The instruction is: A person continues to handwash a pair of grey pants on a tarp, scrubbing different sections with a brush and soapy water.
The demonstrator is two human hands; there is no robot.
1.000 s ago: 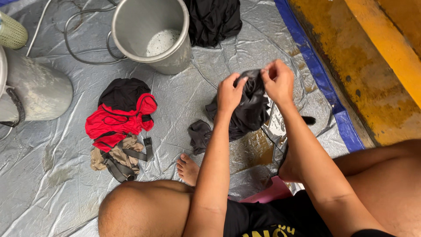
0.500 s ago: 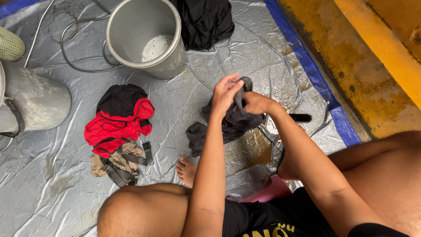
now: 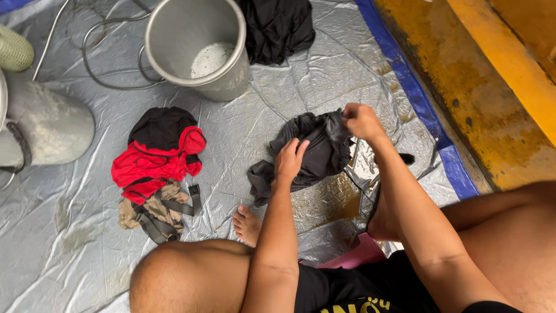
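— What have I got in hand right now?

— My left hand [image 3: 288,159] presses down on a dark wet garment [image 3: 315,152], fingers closed into the cloth. My right hand [image 3: 360,120] pinches its upper edge, fingers tight on a fold. The garment lies bunched on the silver tarp [image 3: 75,243], just above my bare foot [image 3: 248,225].

— What could go wrong from here?

— I judge the brown puddle [image 3: 333,200] is the main risk: it sits touching the garment's lower edge, so a loose hem dragging through it would pick up dirt. A slack grip on slick cloth could also let it slump there.

— Anything else close by?

— A red and black pile [image 3: 157,156] with a tan strapped piece lies to the left, well apart. The metal bucket [image 3: 200,46] stands beyond, beside another black cloth [image 3: 278,26].
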